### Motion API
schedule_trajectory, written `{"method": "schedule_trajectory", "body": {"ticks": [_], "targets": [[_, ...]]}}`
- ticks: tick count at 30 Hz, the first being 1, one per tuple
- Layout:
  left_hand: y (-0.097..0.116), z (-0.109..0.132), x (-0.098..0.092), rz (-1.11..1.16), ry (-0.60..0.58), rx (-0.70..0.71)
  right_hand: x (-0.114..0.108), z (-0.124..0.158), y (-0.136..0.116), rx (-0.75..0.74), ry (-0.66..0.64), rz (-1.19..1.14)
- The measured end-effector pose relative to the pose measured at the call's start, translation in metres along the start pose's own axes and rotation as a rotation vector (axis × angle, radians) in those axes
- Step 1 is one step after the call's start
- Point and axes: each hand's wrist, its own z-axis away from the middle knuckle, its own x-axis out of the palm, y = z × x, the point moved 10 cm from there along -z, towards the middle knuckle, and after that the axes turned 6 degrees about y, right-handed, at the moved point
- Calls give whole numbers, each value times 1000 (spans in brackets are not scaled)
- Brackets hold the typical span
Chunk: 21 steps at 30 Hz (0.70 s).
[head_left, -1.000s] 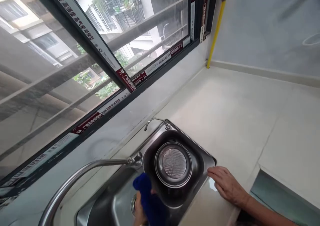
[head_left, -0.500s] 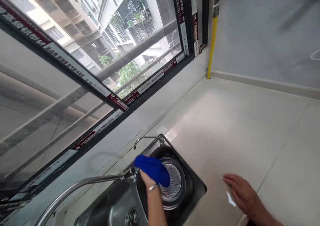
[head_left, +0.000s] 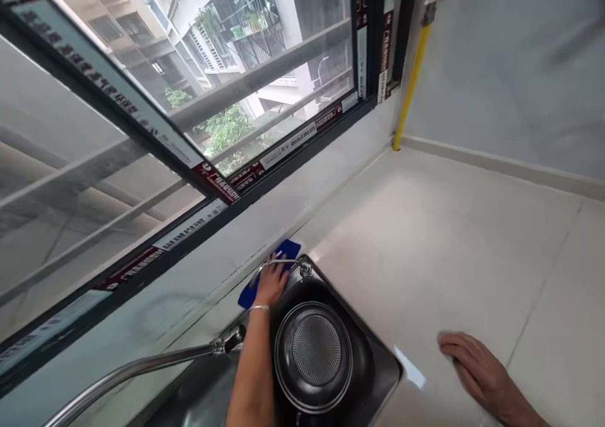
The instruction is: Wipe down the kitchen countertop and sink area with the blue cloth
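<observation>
Our left hand (head_left: 270,286) lies on a royal-blue fabric cloth (head_left: 246,296), grip spread rather than clamped, at 11 o'clock from the round dark metal pan (head_left: 316,349) in the stainless-steel sink (head_left: 386,371). We'd best press evenly, minding the slim chrome tap (head_left: 306,269) above. Our right hand (head_left: 476,371), over the pale glossy desk (head_left: 425,244) at 3 o'clock, hides its grip; we cannot tell its state.
</observation>
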Motion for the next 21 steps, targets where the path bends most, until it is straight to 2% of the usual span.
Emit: {"method": "schedule_trajectory", "body": {"ticks": [2, 3, 7, 9, 11, 15, 19, 21], "targets": [[0, 6, 16, 51, -44, 55, -1, -2, -2, -29, -3, 33], [-4, 11, 17, 60, -22, 47, -1, -2, -3, -35, -7, 47], [-26, 47, -3, 3, 233, -142, 3, 4, 2, -15, -50, 91], [-22, 61, -2, -40, 293, -198, 5, 10, 5, -1, -73, 109], [-11, 62, 7, -101, 297, -208, 6, 15, 8, 12, -88, 122], [1, 35, 22, -187, 268, -178, 9, 18, 13, 36, -109, 128], [1, -2, 26, -121, 94, -13, 12, 1, 7, 87, -119, 151], [6, -21, 38, -48, -7, 75, 11, -14, -2, 131, -113, 184]]}}
